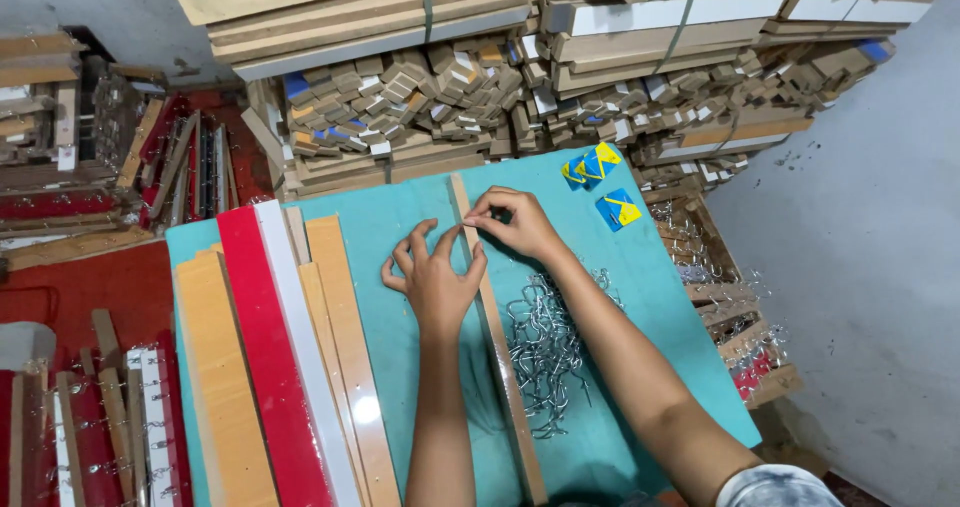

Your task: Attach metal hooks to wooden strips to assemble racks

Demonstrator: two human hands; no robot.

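A long narrow wooden strip (pixel 497 342) lies lengthwise on the teal table (pixel 400 217). My left hand (pixel 436 277) rests on the strip's left side, fingers spread, fingertips touching its edge. My right hand (pixel 515 222) pinches something small against the strip near its far end; what it pinches is too small to make out. A heap of silver metal hooks (pixel 547 352) lies just right of the strip, under my right forearm.
Laminated boards, red (pixel 268 367), white (pixel 305 367) and wood-toned (pixel 225 387), lie along the table's left side. Small blue-and-yellow packets (pixel 600 182) sit at the far right corner. Bundled wood strips (pixel 480 77) are stacked behind the table. A crate with hooked pieces (pixel 735 317) stands to the right.
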